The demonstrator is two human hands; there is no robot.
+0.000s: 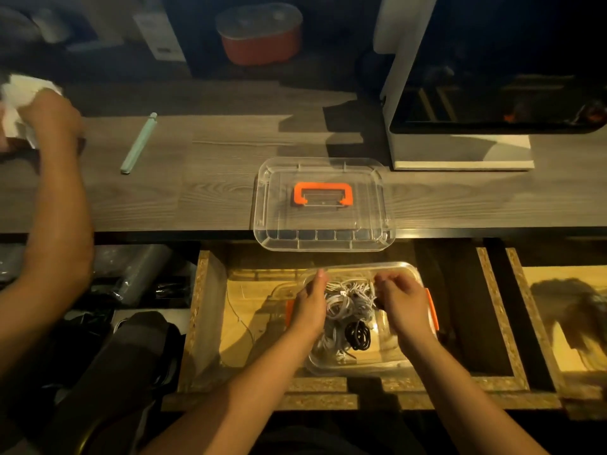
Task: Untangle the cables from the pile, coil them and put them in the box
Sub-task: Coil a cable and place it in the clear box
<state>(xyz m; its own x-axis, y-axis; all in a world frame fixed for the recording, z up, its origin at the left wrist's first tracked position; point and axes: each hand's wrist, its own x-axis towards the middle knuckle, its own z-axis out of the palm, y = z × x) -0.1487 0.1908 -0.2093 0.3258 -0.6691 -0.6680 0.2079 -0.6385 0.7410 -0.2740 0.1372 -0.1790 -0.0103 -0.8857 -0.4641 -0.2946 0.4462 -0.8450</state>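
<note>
We log both hands inside the clear box (407, 270), which sits in an open drawer (203, 307) below the near edge of the desk (197, 198). The left hand (308, 307) lies with its fingers stretched out along the left side of the cable pile, touching it. The thumb is hidden, so we cannot tell whether it holds a strand. The right hand (399, 300) has its fingers curled down and pinches the white cables (348, 300) at the pile's far right.

The white cables fill the middle of the box in a loose tangle. A black coil (359, 334) lies just near of them, touching the tangle. An orange latch (432, 308) shows on the box's right wall, beside the right wrist.

Farther out, the clear lid (322, 231) rests on the desk with its near edge overhanging the drawer. Its orange handle (323, 193) lies flat.

To the left on the desk lies a pale green stick (139, 142), well apart from the lid. At the far left, another person's hand (52, 116) grips a white cloth (23, 93). On the right stands a white appliance (460, 149) with a dark front. Farthest back, in shadow, sits a red pot (261, 37).
</note>
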